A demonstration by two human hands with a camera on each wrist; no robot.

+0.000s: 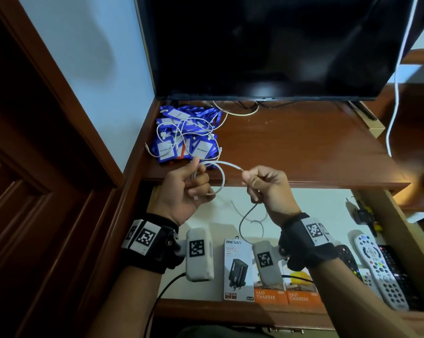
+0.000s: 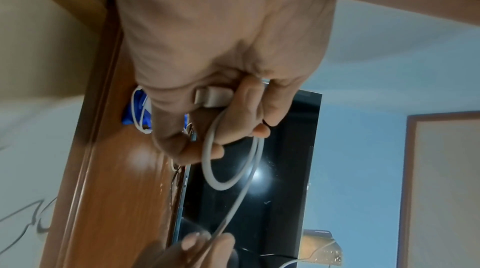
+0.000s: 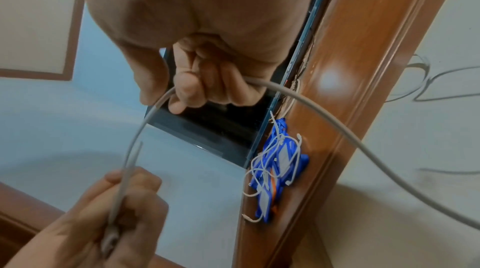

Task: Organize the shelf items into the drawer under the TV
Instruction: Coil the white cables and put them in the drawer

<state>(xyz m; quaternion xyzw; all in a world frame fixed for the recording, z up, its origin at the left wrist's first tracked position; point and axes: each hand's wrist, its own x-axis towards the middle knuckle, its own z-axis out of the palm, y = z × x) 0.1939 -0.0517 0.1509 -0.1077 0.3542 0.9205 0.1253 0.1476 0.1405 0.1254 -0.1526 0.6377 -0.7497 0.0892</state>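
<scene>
A white charging cable stretches between both hands above the open drawer. My left hand grips a small loop of it, with the USB plug held under the curled fingers. My right hand pinches the cable farther along, and the loose tail hangs down into the drawer. In the right wrist view the cable arcs from my right hand to the left one. On the shelf under the TV lies a pile of blue lanyards with badge cards tangled with thin white cables.
In the drawer lie charger boxes, orange fast-charger boxes and several remote controls at the right. Small dark items sit by the drawer's right wall. A white cord hangs at the right. A wooden door frame stands left.
</scene>
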